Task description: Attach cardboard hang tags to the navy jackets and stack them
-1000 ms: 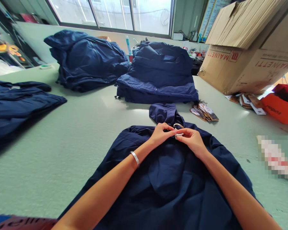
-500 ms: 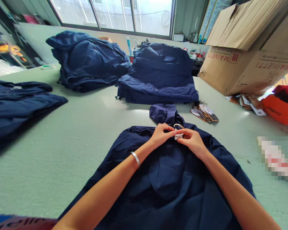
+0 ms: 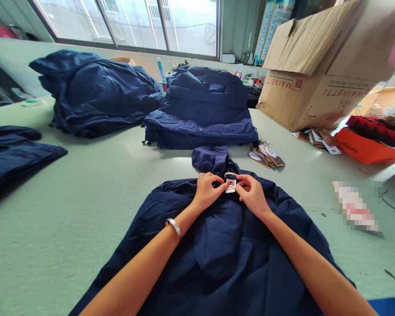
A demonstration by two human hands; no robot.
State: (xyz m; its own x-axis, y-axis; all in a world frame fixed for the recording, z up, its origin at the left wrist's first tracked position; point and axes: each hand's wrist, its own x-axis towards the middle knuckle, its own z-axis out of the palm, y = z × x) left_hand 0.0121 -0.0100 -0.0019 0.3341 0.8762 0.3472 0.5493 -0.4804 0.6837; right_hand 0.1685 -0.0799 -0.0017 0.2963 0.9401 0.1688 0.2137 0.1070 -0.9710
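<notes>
A dark navy hooded jacket (image 3: 224, 245) lies spread on the table in front of me, its hood (image 3: 210, 159) pointing away. At the neck sits a small white label (image 3: 231, 184) with a dark and red mark, lying face up. My left hand (image 3: 209, 189), with a silver bracelet on the wrist, pinches the label's left edge between thumb and fingers. From the other side, my right hand (image 3: 252, 195) pinches its right edge. A pale loop (image 3: 231, 174) shows just above the label.
Navy garments are piled in a left heap (image 3: 95, 92) and a folded stack (image 3: 200, 105). Another navy garment (image 3: 16, 153) lies at far left. Hang tags (image 3: 266, 156), a cardboard box (image 3: 312, 96) and an orange bag (image 3: 365, 147) are on the right of the green table (image 3: 95, 206).
The label, tilted between my fingers before, now lies flat with its printed face showing. My hands have moved slightly apart to its two sides. The view has swung a little to the right.
</notes>
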